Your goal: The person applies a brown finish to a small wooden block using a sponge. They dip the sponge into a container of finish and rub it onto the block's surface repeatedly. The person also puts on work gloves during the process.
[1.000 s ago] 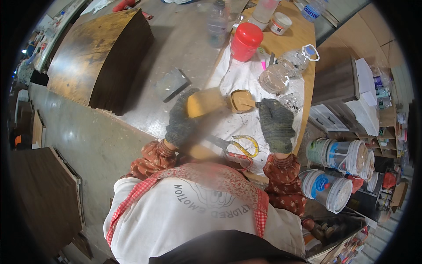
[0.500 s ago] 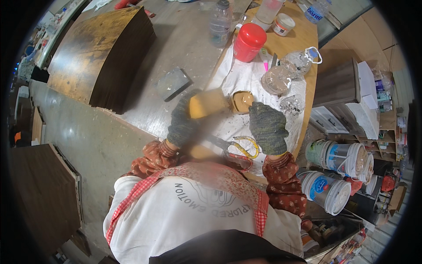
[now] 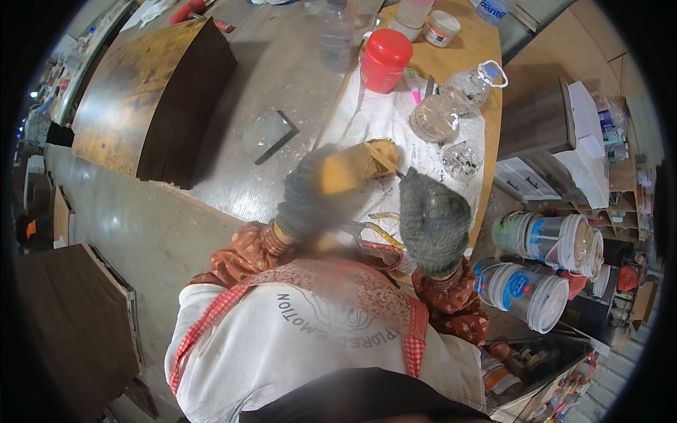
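Note:
My left hand (image 3: 303,194), in a dark grey knit glove, is closed around a yellow-and-tan container (image 3: 361,161). The container lies tilted, its mouth toward the right, with tan paste inside; a blur covers part of its body. My right hand (image 3: 435,222), gloved the same way, is closed just right of the mouth. A thin tool (image 3: 390,166) seems to run from its fingertips into the paste, its kind unclear. Below the container, on a white cloth (image 3: 356,116), scissors (image 3: 384,233) with yellow and red handles lie partly hidden by my right hand and the blur.
Beyond the container stand a red-lidded jar (image 3: 386,62), a clear bottle (image 3: 336,35) and a tipped bottle (image 3: 451,106) with tan residue. A grey block (image 3: 268,136) lies on the table, left of which rises a stack of brown boards (image 3: 162,99). Paint buckets (image 3: 525,292) stand at right.
The container's mouth has shifted slightly up and left and tilted more. My left hand has moved a little right; my right hand has come lower and nearer, over part of the scissors.

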The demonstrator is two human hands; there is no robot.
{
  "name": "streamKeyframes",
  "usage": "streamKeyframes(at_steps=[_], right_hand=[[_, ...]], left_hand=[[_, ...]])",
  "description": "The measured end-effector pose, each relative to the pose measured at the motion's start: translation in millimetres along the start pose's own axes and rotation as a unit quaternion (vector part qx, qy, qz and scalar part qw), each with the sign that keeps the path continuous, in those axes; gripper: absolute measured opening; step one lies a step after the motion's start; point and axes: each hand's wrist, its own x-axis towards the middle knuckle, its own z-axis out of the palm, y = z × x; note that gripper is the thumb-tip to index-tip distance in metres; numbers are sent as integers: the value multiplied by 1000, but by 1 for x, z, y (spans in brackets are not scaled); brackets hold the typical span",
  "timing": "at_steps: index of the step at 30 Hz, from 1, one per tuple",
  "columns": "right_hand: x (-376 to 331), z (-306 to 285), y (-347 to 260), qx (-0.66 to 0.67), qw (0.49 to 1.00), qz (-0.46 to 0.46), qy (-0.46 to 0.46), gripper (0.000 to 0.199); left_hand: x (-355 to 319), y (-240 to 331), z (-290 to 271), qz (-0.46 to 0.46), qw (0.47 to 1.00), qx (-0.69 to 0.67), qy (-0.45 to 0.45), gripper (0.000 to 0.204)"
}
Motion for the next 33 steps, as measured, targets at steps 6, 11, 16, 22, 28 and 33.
streamKeyframes(at_steps=[6, 11, 16, 22, 28, 33], right_hand=[[-10, -7, -29, -94, 983, -114, -108, 31], [0, -18, -24, 45, 998, 8, 54, 16], [12, -15, -5, 366, 859, 354, 58, 21], [4, -17, 1, 338, 864, 360, 102, 25], [-11, -4, -25, -128, 985, -55, -106, 37], [-12, -2, -40, 31, 994, -90, -45, 25]], left_hand=[[6, 11, 5, -30, 997, -64, -1, 69], [0, 18, 1, -95, 963, -237, -81, 69], [-4, 10, 0, -84, 941, -314, -87, 69], [0, 3, -1, -32, 971, -228, -61, 69], [-1, 15, -2, -101, 976, -180, -67, 69], [3, -18, 11, -105, 941, -321, -31, 66]])
